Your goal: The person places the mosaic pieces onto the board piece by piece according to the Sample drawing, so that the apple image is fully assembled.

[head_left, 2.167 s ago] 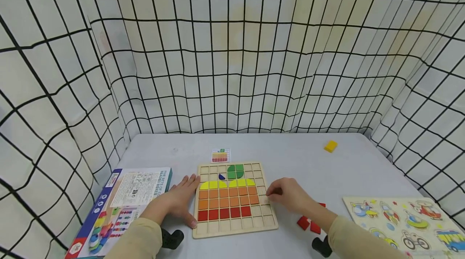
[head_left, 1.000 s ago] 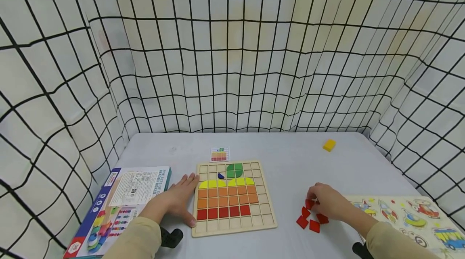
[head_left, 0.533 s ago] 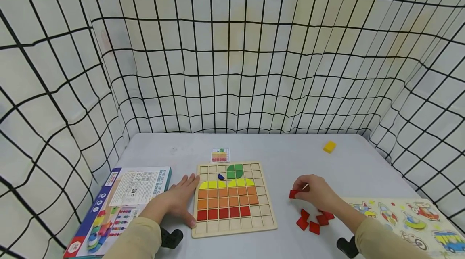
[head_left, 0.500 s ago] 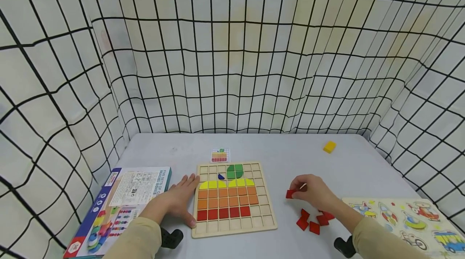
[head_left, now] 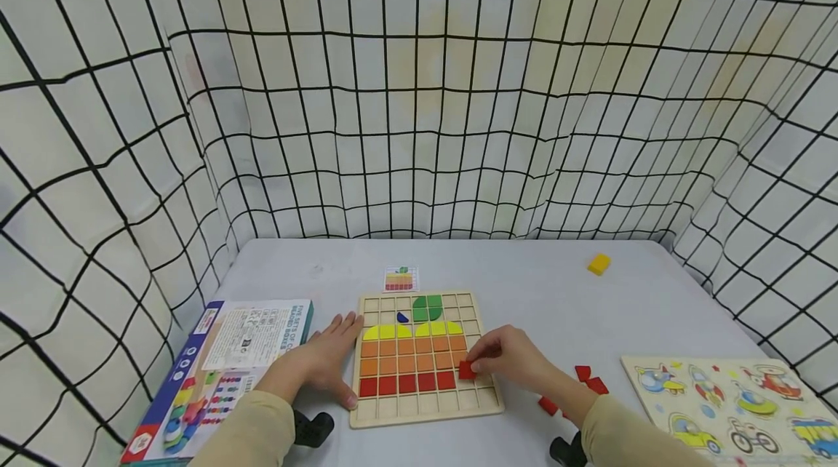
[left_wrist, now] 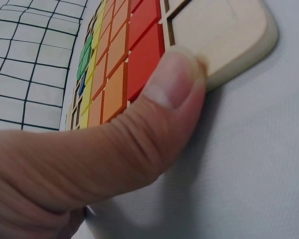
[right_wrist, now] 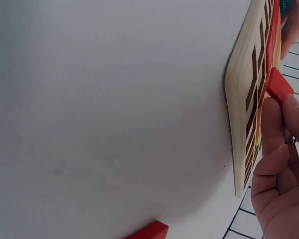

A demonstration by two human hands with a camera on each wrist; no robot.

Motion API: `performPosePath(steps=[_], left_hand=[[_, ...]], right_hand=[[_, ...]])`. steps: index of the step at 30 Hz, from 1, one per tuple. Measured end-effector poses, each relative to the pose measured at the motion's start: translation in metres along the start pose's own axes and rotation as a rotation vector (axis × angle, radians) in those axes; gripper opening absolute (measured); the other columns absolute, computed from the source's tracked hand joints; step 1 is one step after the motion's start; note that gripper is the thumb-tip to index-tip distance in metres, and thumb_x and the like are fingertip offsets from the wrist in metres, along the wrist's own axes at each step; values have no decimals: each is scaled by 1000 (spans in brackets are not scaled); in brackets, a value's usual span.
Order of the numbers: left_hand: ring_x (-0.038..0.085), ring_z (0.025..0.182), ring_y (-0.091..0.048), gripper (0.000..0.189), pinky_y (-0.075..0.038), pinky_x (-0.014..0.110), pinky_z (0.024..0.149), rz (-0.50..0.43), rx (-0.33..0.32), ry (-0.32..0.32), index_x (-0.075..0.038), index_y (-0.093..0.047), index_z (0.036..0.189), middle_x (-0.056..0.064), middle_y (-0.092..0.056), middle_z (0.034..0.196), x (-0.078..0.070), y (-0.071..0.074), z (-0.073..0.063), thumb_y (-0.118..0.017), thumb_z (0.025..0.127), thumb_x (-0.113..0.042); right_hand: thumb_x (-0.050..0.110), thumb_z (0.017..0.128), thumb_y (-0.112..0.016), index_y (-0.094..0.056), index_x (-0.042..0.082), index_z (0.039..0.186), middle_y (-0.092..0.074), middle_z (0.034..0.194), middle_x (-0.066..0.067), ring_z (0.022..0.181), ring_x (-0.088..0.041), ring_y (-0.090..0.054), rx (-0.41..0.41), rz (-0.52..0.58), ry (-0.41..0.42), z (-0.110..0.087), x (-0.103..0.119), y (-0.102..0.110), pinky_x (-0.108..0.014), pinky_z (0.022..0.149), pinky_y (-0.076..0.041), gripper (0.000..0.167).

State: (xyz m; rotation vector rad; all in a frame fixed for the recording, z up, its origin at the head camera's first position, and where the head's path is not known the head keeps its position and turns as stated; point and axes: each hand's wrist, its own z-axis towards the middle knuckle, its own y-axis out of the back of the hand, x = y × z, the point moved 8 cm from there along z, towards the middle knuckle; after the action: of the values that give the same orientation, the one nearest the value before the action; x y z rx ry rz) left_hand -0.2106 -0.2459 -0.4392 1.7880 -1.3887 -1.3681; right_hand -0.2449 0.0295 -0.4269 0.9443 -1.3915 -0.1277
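A wooden grid board (head_left: 425,416) lies mid-table, with rows of red, orange and yellow tiles, a green leaf shape (head_left: 428,308) and a small blue piece (head_left: 402,317). My left hand (head_left: 322,363) rests spread along its left edge; in the left wrist view the thumb (left_wrist: 172,82) presses the rim beside the red row. Between thumb and fingertips, my right hand (head_left: 513,358) pinches a red square tile (head_left: 466,371), tilted close over the board at the right end of the red row. The right wrist view shows this tile (right_wrist: 279,85) at the fingertips.
Loose red tiles (head_left: 596,385) lie right of the board, partly behind the right forearm. A picture card (head_left: 401,279) sits behind the board, and a yellow block (head_left: 599,264) at the back right. A box (head_left: 229,372) stands left, a picture puzzle board (head_left: 733,405) right. Black netting surrounds the table.
My right hand went from the board to the loose red tiles, picked one up and carried it left to over the red row. My left hand stayed on the board's edge.
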Motion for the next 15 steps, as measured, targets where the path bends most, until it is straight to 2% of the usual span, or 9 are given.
performPosePath(steps=[8, 15], left_hand=[[46, 158, -7, 130, -12, 68, 125, 3, -1, -7, -1, -24, 161, 23, -15, 170, -2, 2, -1, -98, 60, -35], [46, 158, -6, 129, -12, 68, 125, 1, 1, -7, -1, -24, 161, 23, -15, 170, -3, 2, -2, -98, 61, -34]], right_hand=[[5, 88, -78, -80, 9, 92, -75, 91, 0, 83, -14, -60, 26, -32, 37, -1, 2, -9, -18, 68, -52, 6], [2, 87, -78, -80, 8, 90, -75, 89, 1, 78, -8, -58, -4, -81, 64, 0, 2, -12, -17, 65, -50, 7]])
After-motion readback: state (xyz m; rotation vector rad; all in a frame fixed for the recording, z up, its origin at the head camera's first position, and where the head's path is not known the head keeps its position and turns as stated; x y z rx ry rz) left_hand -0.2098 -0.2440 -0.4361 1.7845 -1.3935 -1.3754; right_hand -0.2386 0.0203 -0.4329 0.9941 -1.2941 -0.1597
